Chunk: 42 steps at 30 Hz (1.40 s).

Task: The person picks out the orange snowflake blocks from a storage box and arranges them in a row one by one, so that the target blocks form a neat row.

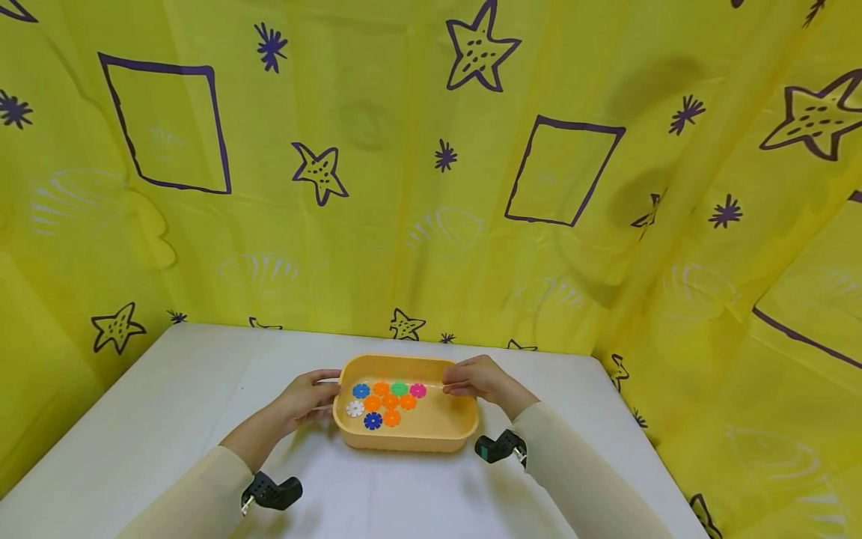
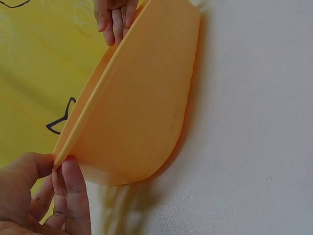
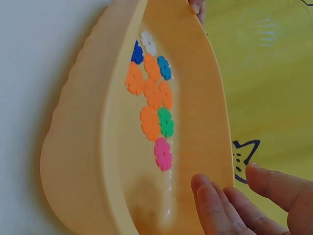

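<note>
A shallow yellow-orange plastic basin sits on the white table, with several flower-shaped, notched plastic discs lying flat inside, mostly toward its left half. My left hand pinches the basin's left rim; in the left wrist view the thumb is on the rim's edge with fingers beneath it. Over the right end, my right hand straddles the rim. Its fairly straight fingers reach inside the basin while the thumb stays outside, spread away from the wall.
The white table extends around the basin. A yellow curtain printed with stars and fish hangs behind it and along both sides. Dark wrist-worn devices sit at both sleeves.
</note>
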Motion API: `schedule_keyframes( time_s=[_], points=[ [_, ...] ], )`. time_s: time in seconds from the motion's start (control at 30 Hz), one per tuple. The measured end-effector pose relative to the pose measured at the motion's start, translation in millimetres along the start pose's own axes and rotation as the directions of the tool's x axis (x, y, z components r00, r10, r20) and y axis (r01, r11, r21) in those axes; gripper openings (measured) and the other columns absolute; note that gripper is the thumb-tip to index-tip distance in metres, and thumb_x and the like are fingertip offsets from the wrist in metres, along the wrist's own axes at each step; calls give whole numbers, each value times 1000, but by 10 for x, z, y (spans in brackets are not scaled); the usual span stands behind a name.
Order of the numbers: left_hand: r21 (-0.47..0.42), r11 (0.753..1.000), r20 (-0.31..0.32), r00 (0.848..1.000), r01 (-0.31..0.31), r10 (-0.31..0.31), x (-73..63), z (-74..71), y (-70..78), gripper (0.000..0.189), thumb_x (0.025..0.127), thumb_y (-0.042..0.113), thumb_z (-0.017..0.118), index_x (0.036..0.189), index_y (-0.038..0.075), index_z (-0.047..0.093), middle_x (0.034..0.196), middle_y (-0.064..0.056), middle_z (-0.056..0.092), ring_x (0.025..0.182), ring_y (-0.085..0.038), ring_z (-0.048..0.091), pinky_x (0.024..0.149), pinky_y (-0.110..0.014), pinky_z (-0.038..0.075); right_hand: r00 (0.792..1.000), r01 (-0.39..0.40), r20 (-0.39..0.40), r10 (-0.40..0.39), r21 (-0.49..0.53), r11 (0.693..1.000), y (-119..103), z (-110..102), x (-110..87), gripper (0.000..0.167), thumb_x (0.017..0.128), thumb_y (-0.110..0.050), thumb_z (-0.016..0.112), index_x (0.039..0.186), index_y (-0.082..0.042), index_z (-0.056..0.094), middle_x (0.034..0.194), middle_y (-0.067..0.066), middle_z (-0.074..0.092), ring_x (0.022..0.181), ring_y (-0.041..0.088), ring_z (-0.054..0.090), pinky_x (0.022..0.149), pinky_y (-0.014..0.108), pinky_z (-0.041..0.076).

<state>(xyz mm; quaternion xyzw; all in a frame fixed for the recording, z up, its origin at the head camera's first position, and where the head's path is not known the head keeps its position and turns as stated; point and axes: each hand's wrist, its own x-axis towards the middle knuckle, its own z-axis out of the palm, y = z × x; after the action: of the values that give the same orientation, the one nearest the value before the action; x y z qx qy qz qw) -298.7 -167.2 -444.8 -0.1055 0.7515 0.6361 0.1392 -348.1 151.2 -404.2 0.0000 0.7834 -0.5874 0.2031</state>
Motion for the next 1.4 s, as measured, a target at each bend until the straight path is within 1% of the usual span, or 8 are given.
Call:
schedule_keyframes(
  time_s=[0.17,0.37,0.6,0.73,0.87,1.03,1.23,1.4],
  points=[
    [-12,1000,0,1000,4,-4,14,9,1,50,97,16,61,144,5,46,125,-21,60,86,-20,64,73,-28,58,1000,-16,-4,16,10,1000,12,98,14,33,95,-5,61,119,18,60,100,22,72,88,29,74,76,32,58],
    [-7,1000,-8,1000,4,-5,18,3,-9,50,97,16,61,143,6,46,124,-21,61,86,-19,64,73,-28,58,999,-31,-32,31,1,1000,20,228,38,30,94,-5,62,114,17,64,98,22,72,87,30,74,74,31,59],
    [-15,1000,0,1000,-7,7,5,-12,-16,51,96,15,61,143,4,46,124,-21,61,84,-18,63,70,-27,57,999,3,-38,-4,-36,999,60,365,75,26,92,-5,64,108,15,67,99,26,72,87,31,74,74,34,59],
    [-17,1000,4,1000,-17,17,8,-17,-26,50,96,14,60,143,3,45,120,-21,62,81,-16,64,70,-28,58,999,-3,-38,-1,-98,995,86,422,71,24,91,-8,66,104,12,71,93,23,73,82,30,74,73,33,60],
    [-7,1000,13,999,-30,30,10,-17,-29,51,97,15,59,144,1,44,120,-22,62,82,-16,64,70,-29,58,999,-19,-48,12,-148,989,122,463,70,22,90,-10,68,102,8,73,88,20,74,78,27,73,72,32,60],
    [-1,999,11,999,-34,34,15,-12,-23,52,97,16,60,144,2,44,121,-22,62,83,-17,65,71,-30,59,997,-28,-72,18,-141,990,158,495,101,21,90,-10,70,100,8,73,87,19,74,76,27,73,73,34,60],
    [-6,1000,16,999,-29,29,25,-13,-23,52,97,17,60,144,2,43,122,-23,61,81,-17,65,72,-31,59,995,-34,-94,23,-118,992,187,535,152,19,88,-8,71,97,8,74,80,17,73,66,19,70,69,33,60],
    [-7,1000,18,999,-30,30,28,-16,-23,52,97,16,60,144,2,43,123,-23,61,82,-16,65,72,-31,59,996,-27,-88,14,-144,989,181,573,140,20,89,-10,71,97,8,74,79,14,73,64,18,69,69,32,60]
  ],
)
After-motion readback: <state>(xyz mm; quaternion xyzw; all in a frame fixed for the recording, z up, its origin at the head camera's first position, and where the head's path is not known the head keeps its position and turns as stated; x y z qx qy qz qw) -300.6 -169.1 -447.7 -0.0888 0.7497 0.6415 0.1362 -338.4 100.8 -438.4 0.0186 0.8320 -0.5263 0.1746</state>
